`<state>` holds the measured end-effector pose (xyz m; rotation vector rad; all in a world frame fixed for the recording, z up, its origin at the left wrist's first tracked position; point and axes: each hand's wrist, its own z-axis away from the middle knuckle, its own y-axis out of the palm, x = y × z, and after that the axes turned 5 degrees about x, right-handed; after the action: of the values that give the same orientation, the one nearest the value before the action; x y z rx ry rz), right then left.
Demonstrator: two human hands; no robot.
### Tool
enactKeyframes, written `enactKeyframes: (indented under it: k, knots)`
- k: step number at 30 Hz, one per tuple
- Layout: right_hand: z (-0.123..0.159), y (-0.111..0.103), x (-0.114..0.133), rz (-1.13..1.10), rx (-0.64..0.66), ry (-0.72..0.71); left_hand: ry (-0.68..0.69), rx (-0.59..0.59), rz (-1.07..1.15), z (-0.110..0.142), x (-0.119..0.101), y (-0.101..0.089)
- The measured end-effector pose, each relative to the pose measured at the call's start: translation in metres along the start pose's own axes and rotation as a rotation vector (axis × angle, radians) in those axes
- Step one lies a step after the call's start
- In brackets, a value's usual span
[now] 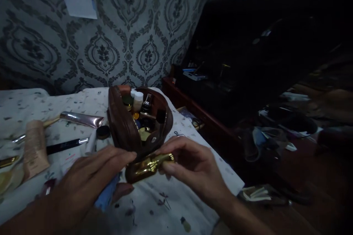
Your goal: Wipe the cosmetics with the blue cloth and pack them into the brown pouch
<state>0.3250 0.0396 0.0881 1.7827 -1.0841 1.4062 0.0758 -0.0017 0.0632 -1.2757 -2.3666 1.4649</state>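
A shiny gold tube (149, 166), like a lipstick case, is held low over the bed between both hands. My right hand (193, 169) pinches its right end with closed fingers. My left hand (91, 180) grips the left end, thumb below. Just behind stands an open brown cosmetic pouch (124, 125) filled with small bottles and jars, one with a white cap (138, 100).
On the floral bedsheet (171, 205) lie a rose-gold tube (81, 119), a black pencil (64, 146), a beige tube (34, 148) and a small dark jar (103, 131). A dark cabinet (248, 62) and cluttered floor are on the right. Patterned wallpaper rises behind.
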Motion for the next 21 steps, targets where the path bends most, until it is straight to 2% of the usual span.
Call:
enactKeyframes:
  k: [2,4,7,12,16,21]
  knots:
    - [-0.004,-0.016,0.012,0.086,-0.096,-0.055,0.068,0.001,-0.108,-0.02,0.006,-0.004]
    - [-0.012,-0.029,0.023,0.178,-0.184,-0.116,0.13,0.05,-0.242,-0.033,0.017,-0.008]
    - [-0.033,-0.038,0.037,0.292,-0.219,-0.197,0.219,0.112,-0.367,-0.037,0.036,-0.009]
    - [-0.09,-0.038,0.037,0.476,-0.039,-0.308,0.22,0.095,-0.367,-0.023,0.045,0.0]
    - [-0.142,-0.036,0.016,0.754,0.135,-0.356,0.129,0.017,-0.305,-0.016,0.038,0.007]
    - [-0.183,-0.032,-0.008,0.988,0.239,-0.374,0.105,0.024,-0.274,-0.011,0.038,0.011]
